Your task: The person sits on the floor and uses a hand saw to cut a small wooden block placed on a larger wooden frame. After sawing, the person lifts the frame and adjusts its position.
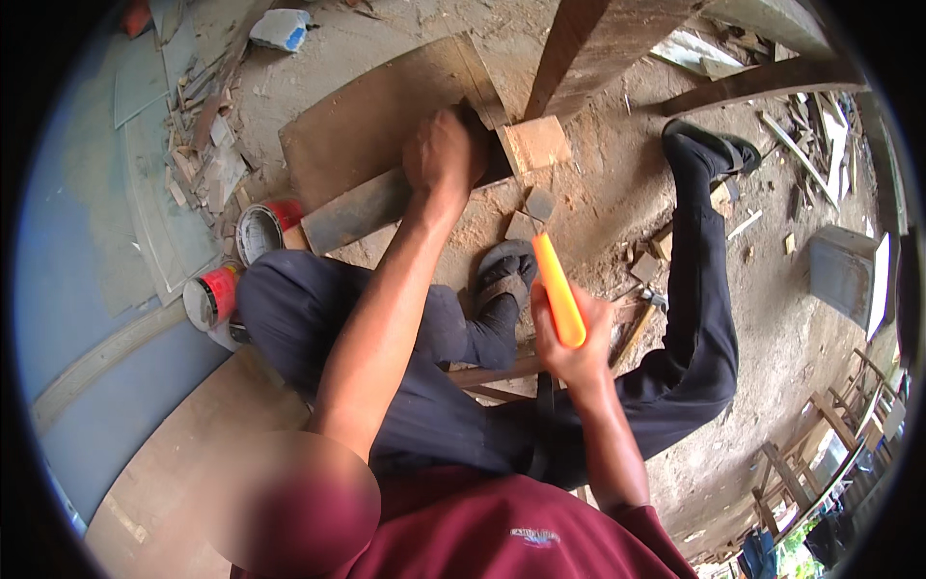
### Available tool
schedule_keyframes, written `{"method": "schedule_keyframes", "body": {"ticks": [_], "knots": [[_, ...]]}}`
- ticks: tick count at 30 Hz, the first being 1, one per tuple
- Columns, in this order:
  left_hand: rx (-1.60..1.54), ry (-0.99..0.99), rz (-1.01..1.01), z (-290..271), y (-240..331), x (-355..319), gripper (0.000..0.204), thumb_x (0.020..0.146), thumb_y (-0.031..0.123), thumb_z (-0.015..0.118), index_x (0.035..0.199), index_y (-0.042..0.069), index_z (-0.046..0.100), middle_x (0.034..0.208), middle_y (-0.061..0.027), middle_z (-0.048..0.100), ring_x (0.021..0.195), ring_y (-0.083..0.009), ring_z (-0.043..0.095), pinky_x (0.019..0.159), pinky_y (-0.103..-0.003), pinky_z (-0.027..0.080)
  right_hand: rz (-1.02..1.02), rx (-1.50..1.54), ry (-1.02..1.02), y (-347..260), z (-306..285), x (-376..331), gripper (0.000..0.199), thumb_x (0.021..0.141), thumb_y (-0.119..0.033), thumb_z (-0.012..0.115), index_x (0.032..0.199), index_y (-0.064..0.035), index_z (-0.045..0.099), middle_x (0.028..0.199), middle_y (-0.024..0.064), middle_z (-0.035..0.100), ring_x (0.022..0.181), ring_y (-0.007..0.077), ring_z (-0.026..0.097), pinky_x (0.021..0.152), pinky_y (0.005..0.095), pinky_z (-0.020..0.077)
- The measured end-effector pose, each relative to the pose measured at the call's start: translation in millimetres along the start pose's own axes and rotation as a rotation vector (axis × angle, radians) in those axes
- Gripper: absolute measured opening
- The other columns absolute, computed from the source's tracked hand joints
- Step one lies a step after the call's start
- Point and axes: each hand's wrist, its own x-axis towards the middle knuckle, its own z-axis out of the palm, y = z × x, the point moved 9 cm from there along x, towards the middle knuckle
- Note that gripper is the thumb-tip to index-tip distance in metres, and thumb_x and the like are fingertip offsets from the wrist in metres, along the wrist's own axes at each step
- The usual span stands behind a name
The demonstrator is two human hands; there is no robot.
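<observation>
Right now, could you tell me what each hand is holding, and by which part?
Right hand grips an orange tool by its lower end; left hand presses on a board.

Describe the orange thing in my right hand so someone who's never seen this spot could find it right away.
Start at the person's dark trousers, legs spread on the dusty floor. Between the knees, the right hand grips a bright orange handle that points up and away. Nothing else nearby is orange: the cans at the left are red and white, and the wood scraps are brown.
</observation>
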Motion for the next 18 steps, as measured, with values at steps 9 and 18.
{"method": "schedule_keyframes", "body": {"ticks": [9,18], "knots": [[-0.054,-0.198,-0.125,0,9,1,0.045,0.097,0.034,0.042,0.097,-0.005,0.065,0.102,-0.028,0.066,0.095,-0.0414,0.066,0.083,-0.047,0.052,-0.053,-0.214,0.066,-18,-35,-82,0.01,0.084,-0.007,0.062,0.085,0.0018,0.066,0.056,0.0098,0.054,0.046,0.0155,0.054,0.048,0.0285,0.0422],[-0.006,-0.101,-0.057,-13,18,14,0.036,0.094,0.025,0.044,0.092,0.002,0.071,0.091,-0.024,0.069,0.086,-0.0382,0.069,0.076,-0.045,0.057,-0.046,-0.11,0.045,9,-20,-71,0.006,0.08,-0.004,0.065,0.076,-0.0008,0.064,0.056,0.0088,0.055,0.047,0.0192,0.056,0.047,0.03,0.0437]]}}
